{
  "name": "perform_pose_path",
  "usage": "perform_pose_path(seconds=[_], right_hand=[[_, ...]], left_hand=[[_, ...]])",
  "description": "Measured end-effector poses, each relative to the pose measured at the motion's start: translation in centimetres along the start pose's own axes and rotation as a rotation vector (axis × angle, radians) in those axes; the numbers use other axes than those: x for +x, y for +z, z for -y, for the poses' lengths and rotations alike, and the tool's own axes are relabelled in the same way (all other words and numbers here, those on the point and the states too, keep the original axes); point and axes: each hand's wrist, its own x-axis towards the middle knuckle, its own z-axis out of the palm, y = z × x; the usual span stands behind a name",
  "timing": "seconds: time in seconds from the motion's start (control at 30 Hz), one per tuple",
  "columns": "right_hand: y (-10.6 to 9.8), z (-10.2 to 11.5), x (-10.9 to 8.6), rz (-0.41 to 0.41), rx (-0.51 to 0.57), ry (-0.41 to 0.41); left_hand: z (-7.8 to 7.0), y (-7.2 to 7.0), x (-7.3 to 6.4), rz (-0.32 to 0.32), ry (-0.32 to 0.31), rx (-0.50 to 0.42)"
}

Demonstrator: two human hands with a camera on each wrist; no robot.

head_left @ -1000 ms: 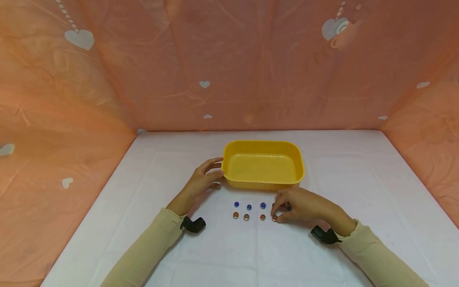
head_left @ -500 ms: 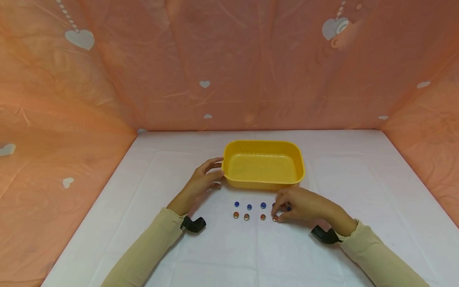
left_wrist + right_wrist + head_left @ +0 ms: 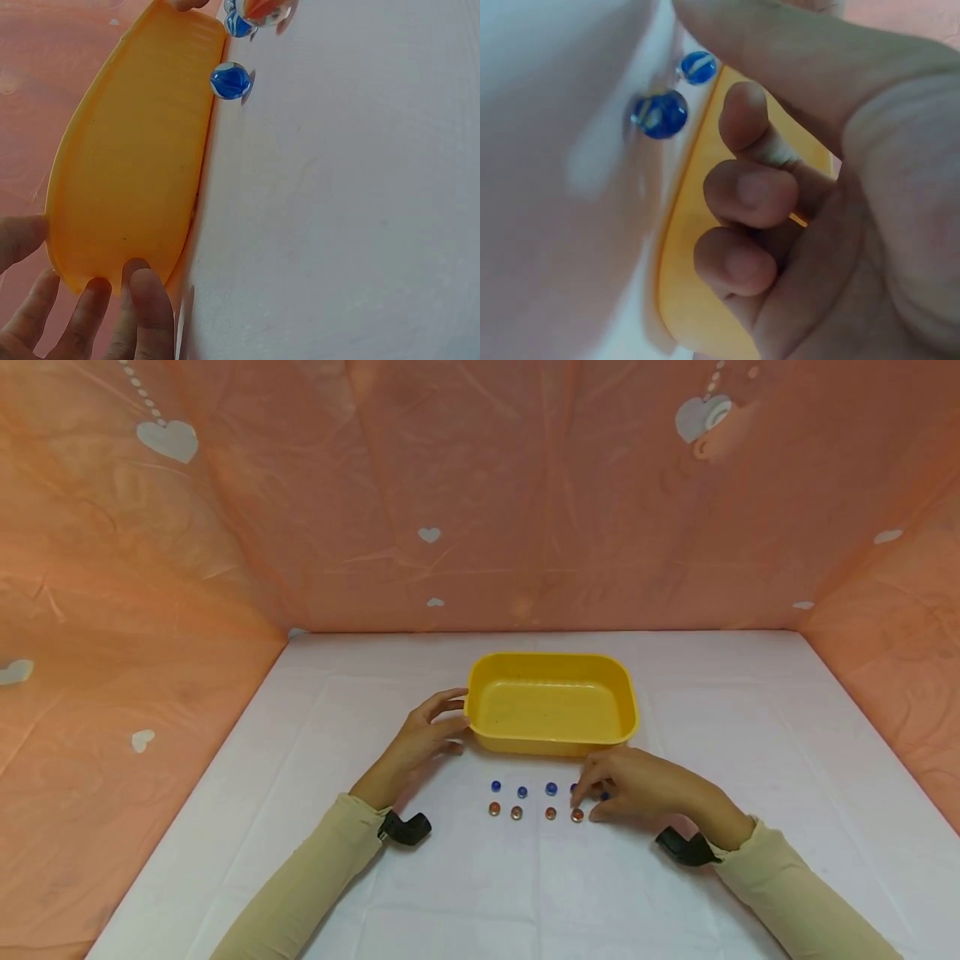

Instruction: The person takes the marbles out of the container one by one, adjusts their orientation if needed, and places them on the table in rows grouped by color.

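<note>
A yellow plastic tub (image 3: 555, 710) stands on the white cloth, with nothing in it. The left hand (image 3: 420, 735) rests its spread fingertips on the tub's left end; in the left wrist view its fingers (image 3: 154, 311) lie against the end wall. In front of the tub, blue glass marbles (image 3: 551, 789) form a row, and orange ones (image 3: 551, 814) form another nearer row. Close to the rightmost orange marble (image 3: 577, 816) is the right hand (image 3: 641, 785), its thumb and forefinger parted and holding nothing visible. That hand partly hides the right-hand blue marbles.
White cloth (image 3: 420, 893) covers the table. Orange sheeting (image 3: 525, 510) with pale hearts rises behind it and at both sides. A black wrist camera (image 3: 405, 830) sits at the left cuff and another camera (image 3: 686, 847) at the right cuff.
The right hand has let go of the rightmost orange marble and drawn slightly right, its thumb now apart from it. The left hand and the tub have not visibly moved.
</note>
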Motion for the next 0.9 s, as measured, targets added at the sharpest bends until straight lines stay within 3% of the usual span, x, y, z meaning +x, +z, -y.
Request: perform_pose_path(seconds=[0.33, 0.5, 0.77, 0.9], right_hand=[[-1.2, 0.5, -0.6, -0.001, -0.013, -0.018], [-2.3, 1.6, -0.5, -0.070, 0.039, -0.025], [-3.8, 1.6, 4.5, -0.174, 0.071, -0.052], [-3.9, 0.9, 7.1, -0.183, 0.083, 0.037]], left_hand=[[-0.1, 0.5, 0.1, 0.009, 0.007, -0.009], [0.1, 0.7, 0.3, 0.045, 0.014, -0.025], [0.1, 0.6, 0.2, 0.062, 0.052, -0.025], [0.1, 0.6, 0.3, 0.066, 0.052, -0.030]])
